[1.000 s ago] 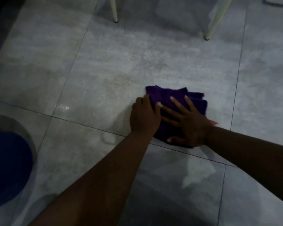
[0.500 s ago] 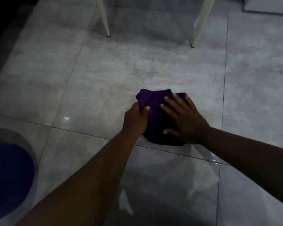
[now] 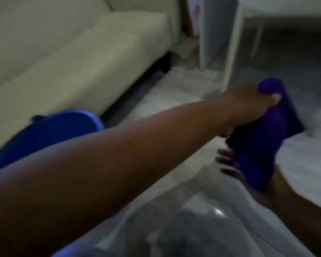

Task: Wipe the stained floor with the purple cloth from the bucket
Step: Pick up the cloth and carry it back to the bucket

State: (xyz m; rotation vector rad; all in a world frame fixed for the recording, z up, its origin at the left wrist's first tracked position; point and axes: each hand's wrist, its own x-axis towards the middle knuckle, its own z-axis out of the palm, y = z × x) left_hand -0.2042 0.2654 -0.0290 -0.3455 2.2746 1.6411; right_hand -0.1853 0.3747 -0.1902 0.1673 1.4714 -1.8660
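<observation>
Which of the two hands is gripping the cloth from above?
The left hand, closed around the top of the purple cloth; the right hand is underneath it.

I count one purple cloth [image 3: 263, 138] and one blue bucket [image 3: 50, 130]. Both of my hands show: my left hand [image 3: 248, 108] and my right hand [image 3: 235, 169]. One cream sofa [image 3: 72, 58] stands far left.

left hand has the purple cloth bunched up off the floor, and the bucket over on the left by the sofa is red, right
Not quite. The head view shows the bucket is blue, not red. The rest holds: the left hand grips the bunched purple cloth lifted off the floor, and the bucket sits on the left beside the sofa.
</observation>
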